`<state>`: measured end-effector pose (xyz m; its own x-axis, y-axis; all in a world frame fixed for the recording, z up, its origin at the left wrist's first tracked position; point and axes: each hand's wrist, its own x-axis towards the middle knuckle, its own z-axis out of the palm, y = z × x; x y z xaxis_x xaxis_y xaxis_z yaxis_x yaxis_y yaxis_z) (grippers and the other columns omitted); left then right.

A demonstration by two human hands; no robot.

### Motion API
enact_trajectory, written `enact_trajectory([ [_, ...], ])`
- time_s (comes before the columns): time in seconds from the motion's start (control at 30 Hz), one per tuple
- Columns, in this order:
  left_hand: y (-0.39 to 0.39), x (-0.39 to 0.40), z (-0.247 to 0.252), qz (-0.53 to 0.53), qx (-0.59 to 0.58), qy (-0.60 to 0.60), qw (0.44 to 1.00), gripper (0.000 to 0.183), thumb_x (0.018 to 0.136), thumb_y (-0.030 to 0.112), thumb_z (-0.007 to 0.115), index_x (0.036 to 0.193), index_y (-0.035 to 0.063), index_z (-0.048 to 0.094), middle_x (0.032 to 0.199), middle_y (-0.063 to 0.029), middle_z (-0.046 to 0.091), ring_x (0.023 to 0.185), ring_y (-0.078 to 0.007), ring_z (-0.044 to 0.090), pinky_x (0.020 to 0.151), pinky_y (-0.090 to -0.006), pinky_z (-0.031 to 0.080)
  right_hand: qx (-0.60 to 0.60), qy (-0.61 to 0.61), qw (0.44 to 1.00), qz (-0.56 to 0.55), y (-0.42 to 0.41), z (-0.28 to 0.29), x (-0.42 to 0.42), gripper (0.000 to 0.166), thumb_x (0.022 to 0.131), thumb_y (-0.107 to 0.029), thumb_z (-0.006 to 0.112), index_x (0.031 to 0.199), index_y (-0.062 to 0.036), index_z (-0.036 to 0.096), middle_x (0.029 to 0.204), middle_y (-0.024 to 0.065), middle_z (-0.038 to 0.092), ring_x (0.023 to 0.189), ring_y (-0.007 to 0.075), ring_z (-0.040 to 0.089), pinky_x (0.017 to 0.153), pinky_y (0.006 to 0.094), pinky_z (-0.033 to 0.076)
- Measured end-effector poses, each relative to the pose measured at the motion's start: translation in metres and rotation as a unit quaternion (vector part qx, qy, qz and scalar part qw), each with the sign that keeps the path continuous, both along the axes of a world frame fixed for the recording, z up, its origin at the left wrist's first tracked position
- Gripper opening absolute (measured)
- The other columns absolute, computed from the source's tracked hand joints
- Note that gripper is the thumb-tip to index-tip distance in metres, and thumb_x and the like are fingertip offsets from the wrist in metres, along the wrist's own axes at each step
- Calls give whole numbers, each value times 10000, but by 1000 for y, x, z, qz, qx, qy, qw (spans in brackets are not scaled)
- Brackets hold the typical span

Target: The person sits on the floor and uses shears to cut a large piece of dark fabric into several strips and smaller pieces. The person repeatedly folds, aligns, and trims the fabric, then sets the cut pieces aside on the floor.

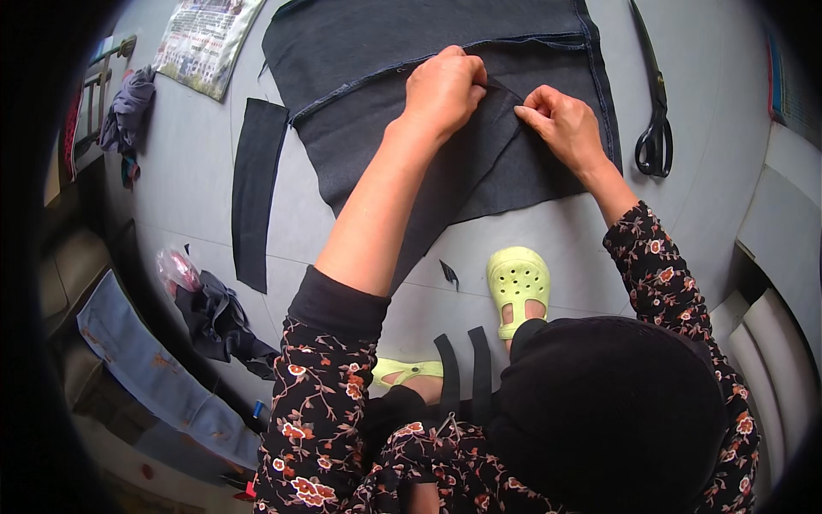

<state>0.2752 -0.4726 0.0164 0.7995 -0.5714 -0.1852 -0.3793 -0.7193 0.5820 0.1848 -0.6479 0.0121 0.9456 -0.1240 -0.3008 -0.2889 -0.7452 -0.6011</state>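
A large piece of dark denim-like cloth lies spread on the floor, with a blue overlocked seam running across it and down its right side. Over its lower part rests a separate-looking dark fabric panel, slanting toward my left forearm. My left hand pinches this panel's upper edge just below the seam. A short way to the right, my right hand holds the panel's corner between thumb and fingertips. Large black-handled tailor's shears lie on the floor right of the cloth.
Left of the cloth lies a dark fabric strip; a printed sheet is beyond it. Crumpled dark cloth and a blue denim length sit lower left. Yellow-green clogs are on my feet, near a small scrap.
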Motion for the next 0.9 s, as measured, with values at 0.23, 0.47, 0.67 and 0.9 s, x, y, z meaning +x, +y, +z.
enact_trajectory([
  [0.23, -3, 3, -4, 55, -14, 79, 995, 146, 757, 168, 686, 882, 92, 681, 800, -60, 666, 748, -213, 636, 713, -327, 490, -9, 16, 999, 36, -5, 2, 5, 228, 805, -295, 630, 781, -69, 621, 684, 90, 639, 679, 280, 629, 610, 380, 486],
  [0.47, -13, -9, -4, 76, 14, -35, 996, 122, 744, 182, 698, 841, 113, 670, 841, -58, 650, 816, -237, 626, 724, -360, 495, -42, 20, 999, 20, -4, 1, 5, 235, 813, -306, 614, 765, -76, 602, 675, 89, 635, 684, 284, 630, 609, 388, 490],
  [0.67, -18, -22, -13, 119, -30, -56, 991, 142, 746, 152, 691, 841, 80, 614, 848, -81, 629, 815, -279, 621, 716, -376, 498, -53, -13, 998, 4, 1, -1, -2, 232, 807, -318, 627, 791, -91, 582, 649, 72, 626, 657, 273, 625, 591, 382, 490],
  [0.9, 8, -21, -3, 80, -181, 127, 972, 186, 792, 156, 697, 915, 44, 614, 824, -36, 644, 752, -136, 613, 702, -284, 488, -16, -352, 931, 96, 12, 3, 17, 182, 770, -201, 694, 890, -90, 614, 676, 78, 628, 632, 283, 614, 597, 361, 498],
])
